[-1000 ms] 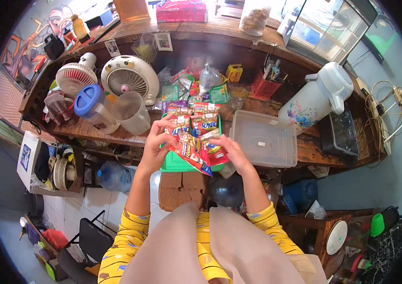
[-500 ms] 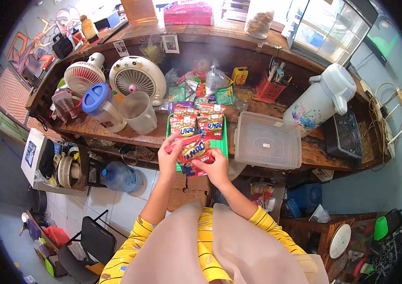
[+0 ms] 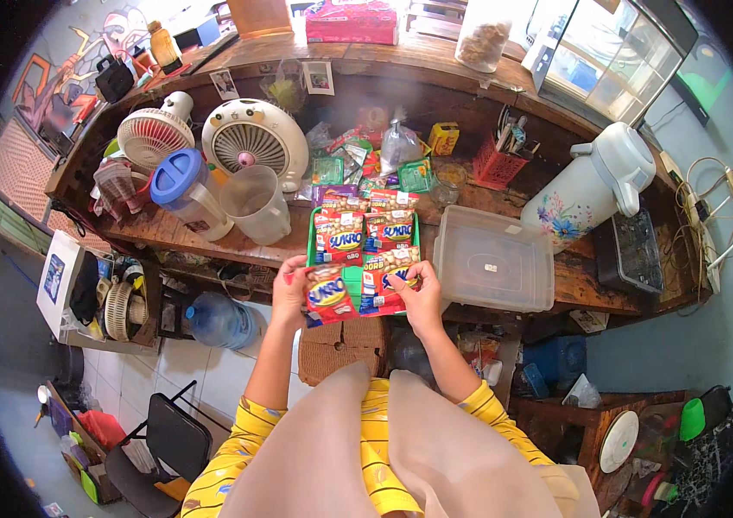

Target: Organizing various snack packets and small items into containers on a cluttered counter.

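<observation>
We stand at a long wooden counter (image 3: 211,237), and the work in hand looks to us like laying snack packets out in rows on the green tray (image 3: 351,281) at its front edge. A lidded clear plastic box (image 3: 494,263) sits just right of the tray, and a clear jug (image 3: 256,204) well to its left. Two rows of red packets (image 3: 366,226) already cover the far part of the tray. Our left hand (image 3: 290,289) pinches the left edge of a red packet (image 3: 328,295), and our right hand (image 3: 418,298) grips another red packet (image 3: 383,289); both packets lie flat over the near end of the tray. Each has its long axis running away from us, top edge toward the filled rows. Next, we judge, comes setting both down square in line.
</observation>
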